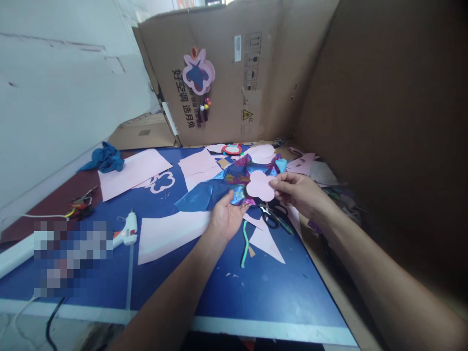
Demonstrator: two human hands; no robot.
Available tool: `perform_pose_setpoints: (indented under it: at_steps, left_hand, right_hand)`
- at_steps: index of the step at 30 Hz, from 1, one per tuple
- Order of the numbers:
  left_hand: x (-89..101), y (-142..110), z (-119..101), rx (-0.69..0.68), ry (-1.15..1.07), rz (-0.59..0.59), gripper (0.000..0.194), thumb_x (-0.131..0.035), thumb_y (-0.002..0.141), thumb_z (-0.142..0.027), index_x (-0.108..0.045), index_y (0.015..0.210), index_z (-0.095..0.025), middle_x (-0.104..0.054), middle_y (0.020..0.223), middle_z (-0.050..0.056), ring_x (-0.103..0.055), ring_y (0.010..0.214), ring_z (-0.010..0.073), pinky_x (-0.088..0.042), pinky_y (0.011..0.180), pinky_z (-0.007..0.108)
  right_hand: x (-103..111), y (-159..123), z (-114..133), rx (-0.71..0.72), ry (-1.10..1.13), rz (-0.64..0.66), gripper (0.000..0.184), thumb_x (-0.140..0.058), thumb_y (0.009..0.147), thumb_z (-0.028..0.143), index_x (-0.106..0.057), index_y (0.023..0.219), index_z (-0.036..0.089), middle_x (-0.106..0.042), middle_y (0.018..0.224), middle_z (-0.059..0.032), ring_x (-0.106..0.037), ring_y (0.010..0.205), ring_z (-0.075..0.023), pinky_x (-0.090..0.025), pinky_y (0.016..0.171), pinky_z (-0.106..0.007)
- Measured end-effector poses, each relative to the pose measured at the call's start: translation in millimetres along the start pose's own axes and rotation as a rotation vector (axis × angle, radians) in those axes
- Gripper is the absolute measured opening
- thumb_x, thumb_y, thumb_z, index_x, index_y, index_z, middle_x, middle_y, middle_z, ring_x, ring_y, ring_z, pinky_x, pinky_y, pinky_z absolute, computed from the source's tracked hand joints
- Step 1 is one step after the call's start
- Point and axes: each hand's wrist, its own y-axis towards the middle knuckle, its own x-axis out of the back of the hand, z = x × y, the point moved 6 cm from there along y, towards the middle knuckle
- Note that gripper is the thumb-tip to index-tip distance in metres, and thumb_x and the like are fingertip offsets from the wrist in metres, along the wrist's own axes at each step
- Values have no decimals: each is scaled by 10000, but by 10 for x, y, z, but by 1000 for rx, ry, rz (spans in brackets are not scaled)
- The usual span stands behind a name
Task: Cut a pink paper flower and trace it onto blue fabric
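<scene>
Between the thumb and fingers of my right hand (pixel 294 191) is a pale pink paper flower cutout (pixel 260 185), pinched at its right edge and held above the table. To its left, my left hand (pixel 227 217) is palm up with thumb and fingers apart and nothing gripped. Its fingertips are close to a crumpled shiny blue and purple sheet (pixel 197 196); whether they touch it I cannot tell. Black-handled scissors (pixel 272 217) lie below the flower, partly covered. A green fuzzy strip (pixel 244 243) and a pink paper scrap (pixel 268 243) rest in front of them.
Pink paper sheets (pixel 171 234) lie across the blue table (pixel 256 297). At left are a glue gun (pixel 127 229), a flower outline cutout (pixel 163 183) and a dark blue cloth (pixel 109 158). A flower-shaped ornament (pixel 188 73) hangs on the cardboard wall (pixel 223 112) behind.
</scene>
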Motion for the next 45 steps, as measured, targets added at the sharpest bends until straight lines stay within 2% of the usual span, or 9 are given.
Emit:
perform_pose_setpoints:
  at_steps: [4, 10, 14, 20, 27, 32, 38, 41, 45]
  left_hand:
    - [-19, -11, 24, 16, -10, 8, 280, -499, 1066, -235, -754, 1095, -123, -788, 1143, 137, -755, 1042, 238, -558, 1080, 396]
    - [3, -8, 14, 0, -14, -4, 288, -520, 1063, -267, -754, 1146, -120, -793, 1127, 149, -760, 1002, 237, -567, 1084, 416]
    - [12, -5, 1, -25, 13, -7, 276, -572, 1029, -196, -742, 1240, -141, -811, 1060, 136, -768, 957, 224, -565, 1087, 441]
    - [77, 9, -29, -101, 72, -91, 277, -639, 964, -92, -744, 1218, -130, -819, 962, 121, -769, 841, 209, -572, 1062, 474]
    - [114, 2, -120, -134, 69, -185, 281, -614, 938, -19, -736, 1171, -119, -821, 913, 108, -762, 771, 191, -608, 1005, 428]
    - [78, -16, -200, -118, -27, -181, 335, -578, 946, -19, -722, 1217, -152, -828, 950, 98, -773, 790, 175, -626, 974, 371]
    - [-28, -100, -289, -125, -88, -169, 348, -580, 941, -21, -700, 1242, -150, -826, 960, 84, -778, 816, 167, -632, 977, 353]
    - [-44, -138, -328, -115, -95, -207, 298, -563, 953, -16, -703, 1187, -136, -813, 890, 72, -771, 794, 160, -638, 967, 347]
    - [-64, -158, -308, -119, -47, -186, 285, -565, 957, -10, -722, 1164, -128, -818, 917, 90, -776, 804, 173, -645, 936, 343]
  right_hand:
    - [-129, 21, 9, 20, -14, 48, 525, -1049, 517, 497, -714, 778, 188, -689, 629, 15, -578, 534, -85, -477, 476, -165]
    - [-270, 148, 13, 48, -83, 75, 433, -1025, 592, 450, -716, 747, 189, -704, 622, -3, -607, 547, -104, -487, 480, -174]
    - [-345, 248, 22, 51, -131, 60, 364, -1016, 620, 375, -715, 720, 197, -701, 598, -2, -597, 525, -107, -448, 442, -168]
    - [-471, 289, -5, 26, -169, 66, 339, -1021, 625, 317, -715, 696, 189, -698, 584, -1, -601, 528, -104, -447, 439, -154]
    - [-373, 181, -28, -36, -88, 59, 267, -968, 763, 323, -737, 807, 197, -756, 709, -11, -656, 582, -105, -510, 482, -150]
    - [-381, -146, -170, -216, 8, 182, 330, -797, 950, 468, -774, 860, 151, -790, 785, -94, -691, 576, -124, -585, 516, -191]
    - [-784, -459, -393, -545, 393, 452, 540, -620, 1026, 630, -769, 1038, 111, -828, 924, -145, -801, 763, -171, -662, 686, -228]
    - [-862, -418, -407, -561, 525, 395, 568, -634, 997, 673, -743, 1082, 123, -826, 913, -126, -804, 738, -177, -666, 637, -239]
    - [-775, -275, -408, -477, 596, 197, 346, -719, 1010, 502, -738, 1018, 157, -808, 830, -82, -781, 667, -158, -659, 589, -224]
